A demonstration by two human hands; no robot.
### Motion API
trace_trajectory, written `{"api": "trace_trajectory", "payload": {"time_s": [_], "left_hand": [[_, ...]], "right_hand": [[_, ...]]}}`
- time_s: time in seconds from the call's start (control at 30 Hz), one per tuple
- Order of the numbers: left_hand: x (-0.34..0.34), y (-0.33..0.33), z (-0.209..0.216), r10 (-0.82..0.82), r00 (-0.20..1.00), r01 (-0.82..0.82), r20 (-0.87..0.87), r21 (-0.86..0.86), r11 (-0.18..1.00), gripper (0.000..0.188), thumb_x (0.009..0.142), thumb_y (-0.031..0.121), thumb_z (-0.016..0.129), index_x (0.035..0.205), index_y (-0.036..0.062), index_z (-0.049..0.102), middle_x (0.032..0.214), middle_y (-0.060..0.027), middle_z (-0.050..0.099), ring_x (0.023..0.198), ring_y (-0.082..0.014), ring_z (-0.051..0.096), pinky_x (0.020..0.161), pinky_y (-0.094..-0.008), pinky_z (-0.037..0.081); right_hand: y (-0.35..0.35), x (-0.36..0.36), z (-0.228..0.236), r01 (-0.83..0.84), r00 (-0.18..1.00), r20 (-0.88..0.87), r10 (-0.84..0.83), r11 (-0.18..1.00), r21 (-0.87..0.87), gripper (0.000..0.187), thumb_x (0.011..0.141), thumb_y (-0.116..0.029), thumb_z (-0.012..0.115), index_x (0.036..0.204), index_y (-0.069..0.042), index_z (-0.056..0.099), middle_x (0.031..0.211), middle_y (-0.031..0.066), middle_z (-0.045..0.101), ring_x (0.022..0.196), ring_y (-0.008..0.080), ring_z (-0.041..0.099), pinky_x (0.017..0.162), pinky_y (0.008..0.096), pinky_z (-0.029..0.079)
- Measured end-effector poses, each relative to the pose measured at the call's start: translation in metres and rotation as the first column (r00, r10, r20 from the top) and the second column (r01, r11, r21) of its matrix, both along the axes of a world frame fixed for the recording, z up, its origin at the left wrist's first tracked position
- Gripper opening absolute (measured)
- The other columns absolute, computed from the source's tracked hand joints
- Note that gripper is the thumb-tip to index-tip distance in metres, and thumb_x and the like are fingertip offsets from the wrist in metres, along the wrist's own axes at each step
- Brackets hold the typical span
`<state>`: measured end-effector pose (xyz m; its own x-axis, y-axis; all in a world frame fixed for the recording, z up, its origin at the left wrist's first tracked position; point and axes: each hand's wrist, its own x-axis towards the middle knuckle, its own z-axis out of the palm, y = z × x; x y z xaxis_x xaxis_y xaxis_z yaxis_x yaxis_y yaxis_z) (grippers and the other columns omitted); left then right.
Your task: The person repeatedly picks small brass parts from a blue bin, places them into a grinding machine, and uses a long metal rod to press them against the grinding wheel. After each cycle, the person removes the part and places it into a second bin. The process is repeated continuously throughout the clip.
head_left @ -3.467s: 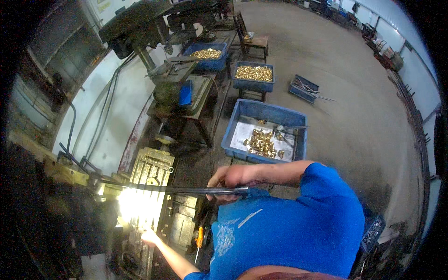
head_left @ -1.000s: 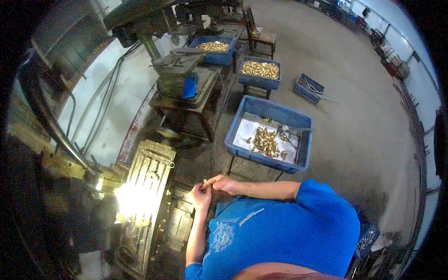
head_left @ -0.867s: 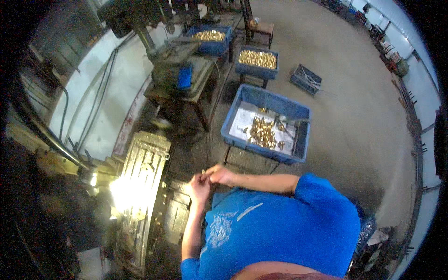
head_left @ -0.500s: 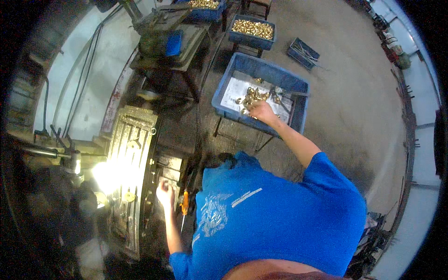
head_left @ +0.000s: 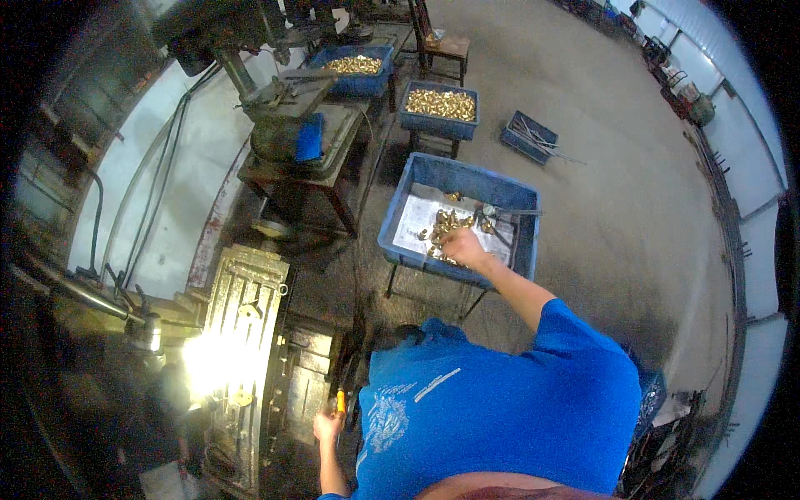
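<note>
My right hand [head_left: 464, 248] reaches into a large blue plastic bin [head_left: 392, 223]. Its fingers are bent and closed at a loose heap of small brass fittings [head_left: 446, 223]; the fingertips blend with the pieces, so which one they grip is unclear. White printed paper [head_left: 414, 218] lines the bin's bottom. Low at my left, my left hand [head_left: 327, 425] is closed at the orange handle of a screwdriver [head_left: 340, 400], covering its lower part; the shaft is hidden. Left of that hand stands a slotted metal machine table [head_left: 265, 321], lit by a glaring lamp [head_left: 218, 362].
Two blue bins full of brass pieces [head_left: 440, 104] [head_left: 354, 65] stand farther off, near a wooden chair [head_left: 450, 46]. A small blue bin with thin metal rods [head_left: 529, 137] lies on the floor. A machine on a stand [head_left: 287, 142] fills the far left.
The view has shifted, so most things sit lower. My left hand has moved toward me and rightward, from beside the screwdriver onto its handle. The right hand stays at the brass heap.
</note>
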<state>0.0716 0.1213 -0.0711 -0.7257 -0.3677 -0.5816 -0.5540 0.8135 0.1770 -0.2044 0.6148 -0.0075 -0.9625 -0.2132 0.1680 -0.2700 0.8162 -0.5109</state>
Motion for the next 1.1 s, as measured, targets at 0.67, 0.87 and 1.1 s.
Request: {"api": "trace_trajectory", "payload": {"time_s": [0.67, 0.87, 1.1], "left_hand": [[-0.005, -0.006, 0.036, 0.35, 0.936, -0.321, 0.037, 0.498, 0.805, 0.031, 0.071, 0.018, 0.069, 0.087, -0.0075, 0.062, 0.064, -0.0077, 0.059, 0.045, -0.0118, 0.05, 0.037, -0.0259, 0.038], [-0.038, 0.024, 0.123, 0.335, 0.942, -0.166, -0.018, 0.842, 0.513, 0.034, 0.073, 0.01, 0.065, 0.102, -0.0072, 0.058, 0.082, -0.0108, 0.064, 0.065, -0.0141, 0.059, 0.058, -0.0245, 0.047], [-0.049, 0.044, 0.15, 0.133, 0.982, 0.033, -0.136, 0.81, 0.585, 0.04, 0.074, 0.028, 0.067, 0.102, 0.0008, 0.06, 0.071, -0.0024, 0.06, 0.049, -0.008, 0.047, 0.041, -0.0236, 0.037]], "right_hand": [[-0.197, 0.065, 0.046, -0.695, 0.582, 0.347, 0.735, 0.672, -0.257, 0.04, 0.048, -0.02, 0.056, 0.084, -0.006, 0.065, 0.076, 0.0182, 0.061, 0.072, 0.0353, 0.058, 0.063, 0.0449, 0.047], [-0.282, 0.085, 0.033, -0.972, 0.232, -0.13, 0.964, 0.226, -0.063, 0.054, 0.054, -0.023, 0.06, 0.106, -0.009, 0.05, 0.111, 0.0108, 0.05, 0.101, 0.0301, 0.047, 0.079, 0.0411, 0.039], [-0.294, 0.089, 0.05, -0.999, 0.01, 0.551, 0.834, 0.028, -0.025, 0.035, 0.061, -0.026, 0.064, 0.091, -0.01, 0.056, 0.084, 0.0128, 0.061, 0.081, 0.0311, 0.059, 0.069, 0.0406, 0.047]]}}
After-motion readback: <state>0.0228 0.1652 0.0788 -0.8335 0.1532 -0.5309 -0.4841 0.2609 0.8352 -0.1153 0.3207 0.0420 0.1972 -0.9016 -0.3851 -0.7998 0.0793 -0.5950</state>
